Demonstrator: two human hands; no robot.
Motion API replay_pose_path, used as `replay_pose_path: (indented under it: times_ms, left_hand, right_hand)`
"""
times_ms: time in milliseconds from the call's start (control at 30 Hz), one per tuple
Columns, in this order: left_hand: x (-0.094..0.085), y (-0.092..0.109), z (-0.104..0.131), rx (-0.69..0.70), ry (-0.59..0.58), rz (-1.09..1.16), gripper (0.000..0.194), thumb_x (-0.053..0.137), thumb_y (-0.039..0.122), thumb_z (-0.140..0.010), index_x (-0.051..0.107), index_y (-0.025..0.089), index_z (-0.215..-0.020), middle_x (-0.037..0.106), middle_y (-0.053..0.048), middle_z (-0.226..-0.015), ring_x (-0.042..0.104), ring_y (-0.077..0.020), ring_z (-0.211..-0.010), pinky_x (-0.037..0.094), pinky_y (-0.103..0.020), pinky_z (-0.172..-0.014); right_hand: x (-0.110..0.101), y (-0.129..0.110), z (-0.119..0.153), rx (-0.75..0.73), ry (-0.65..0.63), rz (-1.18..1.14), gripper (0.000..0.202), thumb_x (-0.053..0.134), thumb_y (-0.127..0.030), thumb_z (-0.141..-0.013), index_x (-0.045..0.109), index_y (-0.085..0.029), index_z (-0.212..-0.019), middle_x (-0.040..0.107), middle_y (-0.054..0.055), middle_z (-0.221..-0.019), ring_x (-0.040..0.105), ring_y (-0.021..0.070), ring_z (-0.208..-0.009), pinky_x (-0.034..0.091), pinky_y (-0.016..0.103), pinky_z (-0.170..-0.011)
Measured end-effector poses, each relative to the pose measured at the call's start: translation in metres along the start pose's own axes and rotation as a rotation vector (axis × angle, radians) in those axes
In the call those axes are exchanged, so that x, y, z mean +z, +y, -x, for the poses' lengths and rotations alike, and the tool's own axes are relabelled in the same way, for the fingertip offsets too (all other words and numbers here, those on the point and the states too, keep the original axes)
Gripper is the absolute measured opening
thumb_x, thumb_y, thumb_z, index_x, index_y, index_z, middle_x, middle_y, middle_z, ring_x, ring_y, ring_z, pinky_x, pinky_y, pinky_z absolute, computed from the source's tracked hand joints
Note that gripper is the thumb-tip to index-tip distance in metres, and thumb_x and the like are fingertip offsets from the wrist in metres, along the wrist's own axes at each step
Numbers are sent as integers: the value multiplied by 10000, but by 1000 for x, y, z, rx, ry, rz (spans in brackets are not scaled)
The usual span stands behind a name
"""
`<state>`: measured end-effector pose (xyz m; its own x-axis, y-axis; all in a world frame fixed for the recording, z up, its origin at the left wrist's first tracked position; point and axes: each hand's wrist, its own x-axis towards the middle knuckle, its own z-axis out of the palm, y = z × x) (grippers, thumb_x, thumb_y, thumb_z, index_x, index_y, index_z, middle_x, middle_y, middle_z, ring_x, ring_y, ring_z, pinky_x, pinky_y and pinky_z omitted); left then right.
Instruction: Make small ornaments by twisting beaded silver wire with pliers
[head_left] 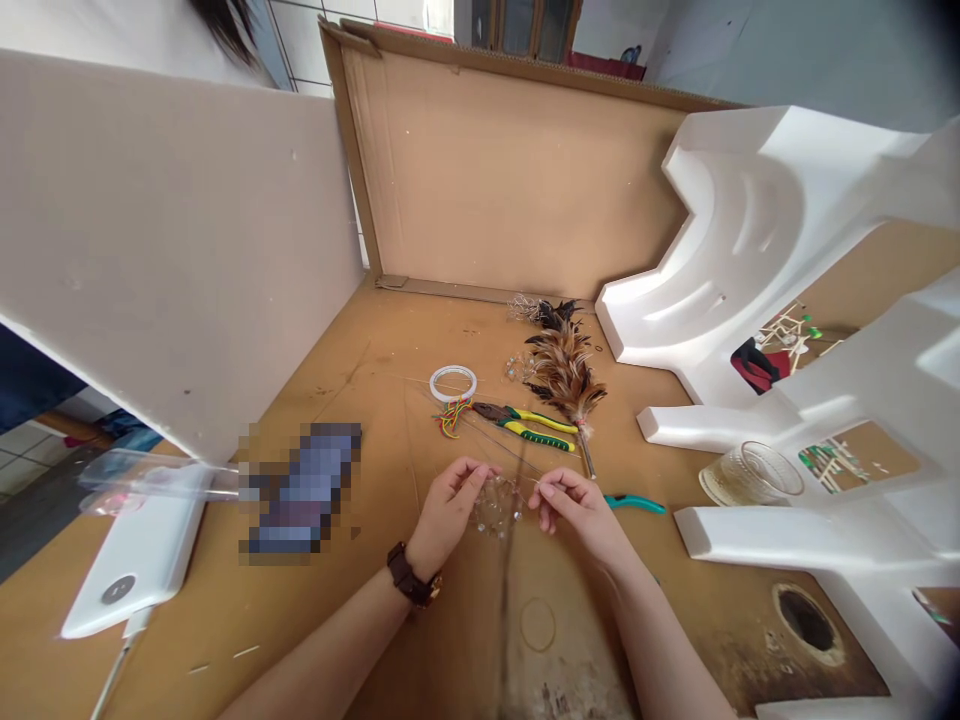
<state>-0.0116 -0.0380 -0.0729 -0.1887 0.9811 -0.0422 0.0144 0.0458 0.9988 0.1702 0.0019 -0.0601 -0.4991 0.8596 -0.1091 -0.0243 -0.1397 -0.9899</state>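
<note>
Between my hands hangs a small tangle of thin wire with clear beads (496, 508). My left hand (450, 505), with a dark watch at the wrist, pinches its upper left edge. My right hand (571, 505) is closed in a pinch on a fine strand of the wire at its right. Just beyond lie pliers (536, 436) with yellow and green handles, colourful threads (452, 415) and a white ring (453, 369). A brown feather piece (566, 370) lies behind the pliers. Right of my right hand, a teal handle (636, 503) shows in part.
White moulded foam (750, 220) stands along the right, with a glass (751, 474) between its arms. A cardboard panel (517, 170) closes the back, a white board (172, 220) the left. A pixelated dark object (307, 490) and a white power bank (139, 560) lie at left.
</note>
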Motion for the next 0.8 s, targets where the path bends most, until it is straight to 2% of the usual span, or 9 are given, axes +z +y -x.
replay_pose_path:
  times_ms: [133,300,467,633,800]
  left_hand:
    - [0,-2,-1,64,10,-15,264,484,388,-835,606,161,-777,662,-39,-819,576,-157,-800,424,-261,-761]
    - [0,-6,-2,25,15,30,291,460,423,-840,572,167,-759,645,-39,-795,573,-157,-764,438,-254,-700]
    - [1,-7,-1,23,19,6,309,457,454,-832,534,173,-730,599,-21,-735,542,-144,-699,420,-224,-607]
    - [2,-2,2,48,-4,23,303,442,433,-845,571,170,-770,641,-45,-820,558,-160,-790,427,-261,-746]
    - [3,1,4,88,-74,23,272,419,388,-873,564,175,-787,650,-39,-830,570,-156,-805,425,-265,-773]
  right_hand:
    - [1,3,0,14,-62,-32,275,615,-438,-756,554,-170,-768,625,8,-693,556,92,-520,442,225,-502]
    - [3,5,0,46,-72,-129,255,623,-414,-761,548,-170,-771,612,-3,-688,572,96,-538,451,227,-516]
    - [3,3,2,4,-113,-79,248,609,-420,-771,561,-176,-783,614,-2,-691,598,118,-593,477,257,-571]
    - [6,2,5,-39,-151,-17,233,597,-406,-785,575,-174,-784,621,7,-690,609,128,-631,482,265,-598]
    - [8,3,5,-59,-149,-15,210,595,-388,-790,574,-180,-795,625,5,-697,612,134,-634,482,274,-611]
